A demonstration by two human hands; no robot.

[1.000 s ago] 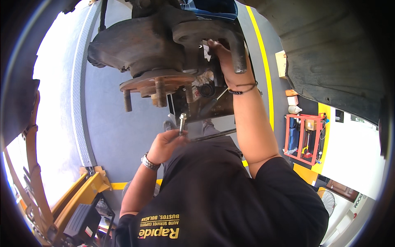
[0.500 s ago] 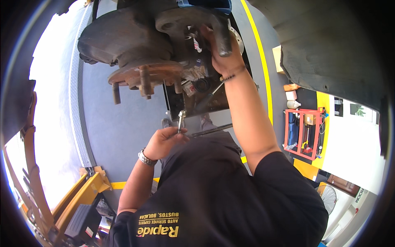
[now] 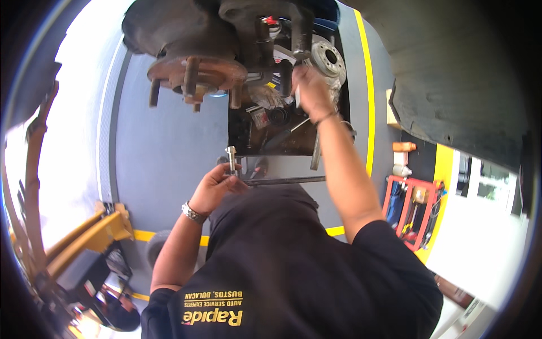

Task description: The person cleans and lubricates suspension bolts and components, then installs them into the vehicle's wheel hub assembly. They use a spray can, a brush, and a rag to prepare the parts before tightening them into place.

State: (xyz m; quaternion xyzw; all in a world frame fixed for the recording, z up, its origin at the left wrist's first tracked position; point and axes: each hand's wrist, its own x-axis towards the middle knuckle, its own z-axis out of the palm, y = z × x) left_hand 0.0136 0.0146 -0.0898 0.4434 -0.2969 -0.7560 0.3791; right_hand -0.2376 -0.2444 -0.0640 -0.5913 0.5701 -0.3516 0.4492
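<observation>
My left hand (image 3: 213,189) is closed around a silver bolt (image 3: 231,156), held upright with its head at the top. My right hand (image 3: 314,93) is beside the dark caliper bracket (image 3: 286,73), below the thick downward arm (image 3: 301,34) of the steering knuckle. Motion smears its fingers, and I cannot make out whether they grip anything. To the left of it, the rusty wheel hub (image 3: 217,72) shows several bare studs pointing down.
Beneath the hub stands a dark tray (image 3: 265,146) with a screwdriver (image 3: 280,138), a black ring (image 3: 278,116) and a silver round part (image 3: 332,66). A long dark bar (image 3: 288,181) lies across in front of me. At the right are a dark fender panel (image 3: 451,96) and a red cart (image 3: 414,212).
My right hand has come down from behind the knuckle arm to below its end. My left hand keeps the bolt. The view has shifted, so the hub sits higher.
</observation>
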